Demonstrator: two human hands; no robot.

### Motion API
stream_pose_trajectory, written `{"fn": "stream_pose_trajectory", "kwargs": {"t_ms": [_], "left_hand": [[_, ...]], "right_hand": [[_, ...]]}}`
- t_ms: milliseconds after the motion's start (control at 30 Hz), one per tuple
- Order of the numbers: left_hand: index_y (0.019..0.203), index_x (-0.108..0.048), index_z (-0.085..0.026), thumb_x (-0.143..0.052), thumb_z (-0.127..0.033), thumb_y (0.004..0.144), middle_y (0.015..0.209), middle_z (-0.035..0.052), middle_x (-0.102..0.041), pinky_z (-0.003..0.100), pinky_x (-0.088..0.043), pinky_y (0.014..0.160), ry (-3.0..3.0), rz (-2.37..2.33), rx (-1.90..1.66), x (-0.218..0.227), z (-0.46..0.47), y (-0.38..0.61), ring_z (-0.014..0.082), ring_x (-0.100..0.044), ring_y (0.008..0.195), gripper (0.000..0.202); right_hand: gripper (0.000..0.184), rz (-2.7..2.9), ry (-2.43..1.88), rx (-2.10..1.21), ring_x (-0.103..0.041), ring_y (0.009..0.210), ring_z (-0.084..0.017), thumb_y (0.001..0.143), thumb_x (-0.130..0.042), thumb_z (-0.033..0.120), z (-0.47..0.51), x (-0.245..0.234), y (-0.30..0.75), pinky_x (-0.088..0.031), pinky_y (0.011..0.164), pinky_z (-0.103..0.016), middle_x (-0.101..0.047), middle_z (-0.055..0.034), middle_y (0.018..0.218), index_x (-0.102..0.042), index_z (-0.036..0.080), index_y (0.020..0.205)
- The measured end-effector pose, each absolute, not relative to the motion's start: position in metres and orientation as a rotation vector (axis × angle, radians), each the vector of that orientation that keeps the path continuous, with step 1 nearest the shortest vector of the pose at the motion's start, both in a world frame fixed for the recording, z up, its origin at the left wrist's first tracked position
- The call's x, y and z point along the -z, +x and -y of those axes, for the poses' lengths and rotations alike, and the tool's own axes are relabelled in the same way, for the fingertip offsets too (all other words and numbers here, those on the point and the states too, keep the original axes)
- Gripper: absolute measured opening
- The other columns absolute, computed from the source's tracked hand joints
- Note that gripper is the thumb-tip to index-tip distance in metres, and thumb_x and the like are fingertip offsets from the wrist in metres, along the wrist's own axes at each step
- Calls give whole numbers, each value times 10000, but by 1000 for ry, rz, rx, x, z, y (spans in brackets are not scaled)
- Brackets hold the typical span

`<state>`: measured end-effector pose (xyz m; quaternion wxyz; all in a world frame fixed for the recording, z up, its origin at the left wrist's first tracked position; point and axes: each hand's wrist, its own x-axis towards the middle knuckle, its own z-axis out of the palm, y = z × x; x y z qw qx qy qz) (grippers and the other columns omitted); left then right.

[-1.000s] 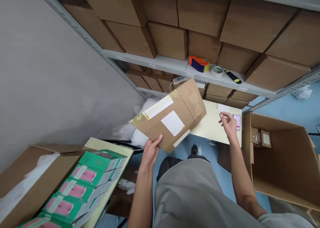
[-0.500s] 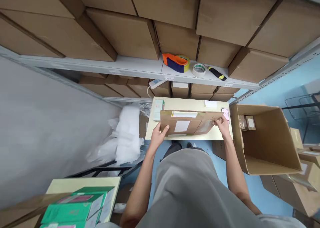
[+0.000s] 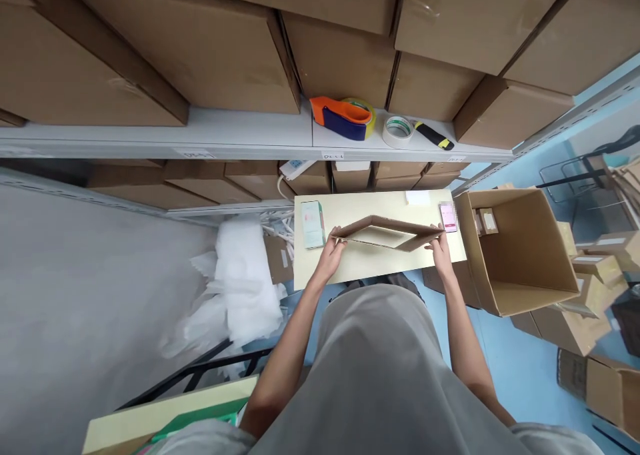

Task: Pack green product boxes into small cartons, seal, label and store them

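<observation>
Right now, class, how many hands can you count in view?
2: the left hand grips the left end of the cardboard carton, the right hand its right end.

Matt brown cardboard carton (image 3: 400, 225), smooth cream tabletop (image 3: 365, 265), grey metal shelf (image 3: 250, 132)

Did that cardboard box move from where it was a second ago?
Yes. The cardboard box moved right, closer to the phone lying on the table.
</observation>
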<state>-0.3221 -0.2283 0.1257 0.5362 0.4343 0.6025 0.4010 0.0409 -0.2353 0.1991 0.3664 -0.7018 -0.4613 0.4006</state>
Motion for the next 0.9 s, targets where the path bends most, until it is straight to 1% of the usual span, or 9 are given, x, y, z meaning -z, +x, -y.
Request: {"fn": "stream_pose_trajectory", "kwargs": {"t_ms": [167, 300, 400, 467, 533, 633, 733, 800, 900], "left_hand": [[1671, -588, -213, -570, -326, 981, 1736, 113, -613, 538, -329, 1439, 1089, -1351, -922, -140, 229, -309, 330, -488, 1685, 699], [1667, -599, -187, -539, -351, 993, 1752, 130, -596, 531, -359, 1424, 1035, -1356, -914, -156, 236, -296, 331, -515, 1670, 697], [1630, -649, -195, -527, -441, 1060, 1745, 129, -605, 522, -351, 1428, 1011, -1450, -950, -173, 241, -293, 330, -493, 1687, 633], [1560, -710, -195, -515, -533, 1101, 1682, 139, -664, 513, -393, 1404, 1038, -1542, -986, -185, 241, -294, 330, -538, 1651, 603], [1468, -768, -192, -545, -598, 1097, 1581, 155, -735, 497, -505, 1316, 1090, -1649, -1011, -195, 237, -294, 333, -654, 1526, 593], [1346, -826, -201, -662, -573, 1031, 1425, 152, -806, 447, -646, 1081, 1179, -1849, -964, -204, 227, -295, 310, -800, 1191, 515], [1228, -873, -223, -688, -481, 1003, 1234, 114, -848, 410, -654, 940, 1271, -2017, -883, -208, 217, -294, 270, -804, 926, 389], [1157, -892, -233, -670, -447, 1010, 1130, 95, -850, 401, -643, 897, 1322, -2077, -862, -210, 213, -292, 263, -789, 851, 342], [1129, -902, -234, -655, -461, 1028, 1064, 85, -834, 391, -631, 867, 1377, -2108, -874, -216, 213, -287, 260, -774, 813, 351]], "right_hand": [[773, 1268, -1783, -1191, -650, 1467, -332, 1029, -492, 452, 228, -205, 30, -667, 1092, -518, -472, -145, 1843, -468, 267, 1779], [737, 1299, -1784, -1214, -638, 1492, -349, 1052, -521, 574, 216, -206, 32, -626, 1175, -551, -560, -166, 1777, -583, 224, 1698], [801, 1340, -1792, -1178, -680, 1440, -364, 1027, -600, 737, 212, -208, 37, -637, 1152, -552, -601, -196, 1731, -630, 224, 1642], [874, 1371, -1806, -1153, -728, 1359, -368, 962, -701, 776, 212, -209, 39, -672, 1078, -538, -605, -228, 1715, -633, 208, 1623], [886, 1398, -1811, -1132, -764, 1284, -366, 930, -744, 749, 213, -211, 39, -699, 992, -518, -640, -249, 1666, -634, 187, 1606], [745, 1469, -1820, -1052, -804, 1138, -340, 967, -682, 668, 213, -215, 37, -704, 908, -488, -754, -231, 1491, -689, 176, 1527], [557, 1596, -1859, -893, -790, 864, -272, 995, -611, 551, 208, -219, 36, -683, 846, -450, -821, -179, 1266, -784, 177, 1370], [483, 1669, -1862, -794, -742, 744, -233, 1005, -571, 478, 203, -222, 36, -659, 802, -415, -817, -145, 1148, -821, 187, 1298], [464, 1745, -1815, -718, -704, 697, -215, 1026, -530, 419, 194, -227, 39, -630, 755, -382, -787, -117, 1073, -836, 205, 1302]]}}
